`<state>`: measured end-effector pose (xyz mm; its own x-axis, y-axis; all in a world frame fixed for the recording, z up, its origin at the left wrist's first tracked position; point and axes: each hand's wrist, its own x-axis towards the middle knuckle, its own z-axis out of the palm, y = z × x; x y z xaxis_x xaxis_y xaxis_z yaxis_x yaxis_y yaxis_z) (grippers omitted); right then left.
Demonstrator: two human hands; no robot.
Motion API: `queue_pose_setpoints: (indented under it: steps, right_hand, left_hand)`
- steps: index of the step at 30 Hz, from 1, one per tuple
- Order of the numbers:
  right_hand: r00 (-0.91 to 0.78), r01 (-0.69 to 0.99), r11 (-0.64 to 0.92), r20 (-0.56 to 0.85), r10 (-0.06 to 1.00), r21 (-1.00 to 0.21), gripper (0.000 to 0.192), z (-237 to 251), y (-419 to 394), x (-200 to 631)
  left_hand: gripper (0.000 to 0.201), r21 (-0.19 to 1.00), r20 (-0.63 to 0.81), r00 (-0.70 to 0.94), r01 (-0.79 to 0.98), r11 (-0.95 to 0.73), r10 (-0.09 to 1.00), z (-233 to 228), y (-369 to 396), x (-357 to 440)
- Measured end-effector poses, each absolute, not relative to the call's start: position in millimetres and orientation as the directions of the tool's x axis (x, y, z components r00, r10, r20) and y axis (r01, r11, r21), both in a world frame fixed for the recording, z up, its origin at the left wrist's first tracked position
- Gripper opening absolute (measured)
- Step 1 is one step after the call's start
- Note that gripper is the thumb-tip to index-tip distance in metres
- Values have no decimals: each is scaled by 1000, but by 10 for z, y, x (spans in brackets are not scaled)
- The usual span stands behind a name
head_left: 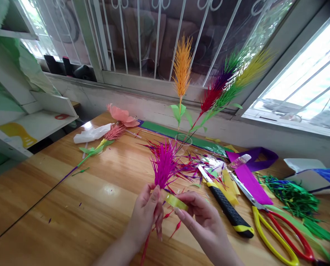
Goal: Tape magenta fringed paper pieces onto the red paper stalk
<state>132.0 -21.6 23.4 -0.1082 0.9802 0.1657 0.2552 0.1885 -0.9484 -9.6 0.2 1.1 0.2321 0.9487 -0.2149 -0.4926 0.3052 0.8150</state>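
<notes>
Progress: finished plumes (209,88), orange, red, purple, green and yellow, already stand in a clear glass (182,142) at 12 o'clock of the hands; another plume (109,135), pink with green leaves, lies flat at 10 o'clock; the magenta plume (164,164) is fringed and bunched, but its base looks not yet bound.
Magenta plume: spiky paper, thin stiff slivers fanning upward, directly above the hands at 12 o'clock.
Left hand (147,214): fingers closed around the plume's lower stem, thumb and fingertips pinching it upright.
Right hand (202,218): narrow pinch holding a tape strip (176,202), yellowish, glossy, stretched toward the stem.
Knife (226,203): black and yellow rubbery handle, metal blade, at 2 o'clock of the right hand.
Scissors (276,229): red and yellow loop handles, long steel blades, at 3 o'clock.
Scraps (292,195): green shredded paper and purple sheets, far right.
Table (70,207): varnished wood, shiny, littered with tiny slivers.
</notes>
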Motion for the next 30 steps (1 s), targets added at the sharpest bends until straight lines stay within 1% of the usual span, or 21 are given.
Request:
queue_pose_setpoints:
  steps: [6, 9, 13, 18, 22, 26, 30]
  right_hand:
    - [-116, 268, 196, 170, 979, -943, 14, 197, -238, 1238]
    - [-113, 309, 233, 207, 972, -922, 14, 179, -223, 1224]
    - [-96, 365, 276, 259, 961, -889, 13, 179, -220, 1218]
    - [-44, 354, 293, 297, 954, -888, 14, 141, -230, 1178]
    - [-42, 324, 299, 302, 952, -897, 16, 96, -235, 1162]
    - [-30, 354, 341, 354, 935, -871, 18, 100, -243, 1169]
    - [-46, 389, 383, 397, 917, -838, 16, 143, -244, 1173]
  left_hand:
    - [21, 752, -195, 171, -606, 259, 966, -92, 24, -77]
    - [21, 753, -203, 145, -610, 249, 968, -163, 40, -69]
    - [28, 774, -232, 121, -578, 259, 965, -156, 45, -64]
    - [31, 765, -282, 161, -557, 323, 946, -21, 11, -95]
    - [35, 786, -280, 162, -527, 323, 946, -3, -4, -89]
    - [38, 780, -285, 200, -520, 348, 938, -32, -3, -54]
    - [35, 772, -274, 242, -521, 363, 931, -14, -7, -54]
